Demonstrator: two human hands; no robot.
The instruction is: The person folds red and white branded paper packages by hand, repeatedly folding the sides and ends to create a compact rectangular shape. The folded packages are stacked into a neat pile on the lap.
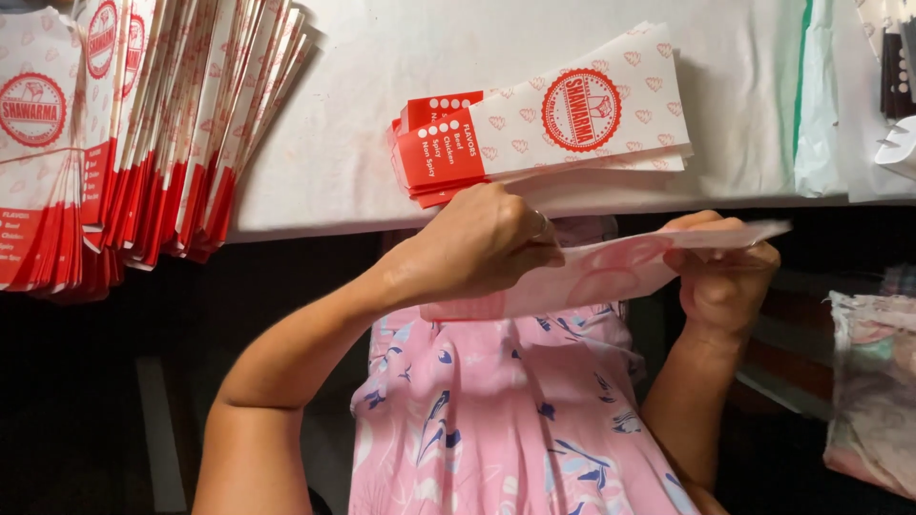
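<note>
The left hand [482, 243] is closed on the left end of a paper sleeve [601, 272]; the right hand [725, 267] pinches its right end. The sleeve is held flat in the air, just off the near edge of the tabletop [334, 143], above the person's lap. A small stack [563, 124] of like sleeves lies at that edge, just beyond the left hand. A larger fanned pile [143, 124] occupies the far left corner. The step in hand appears to be folding or forming one sleeve. The next move calls for a firm two-handed grip and square alignment.

red-and-white paper sleeves [563, 129] (heart-patterned, apparently); pink floral dress [506, 420].
</note>
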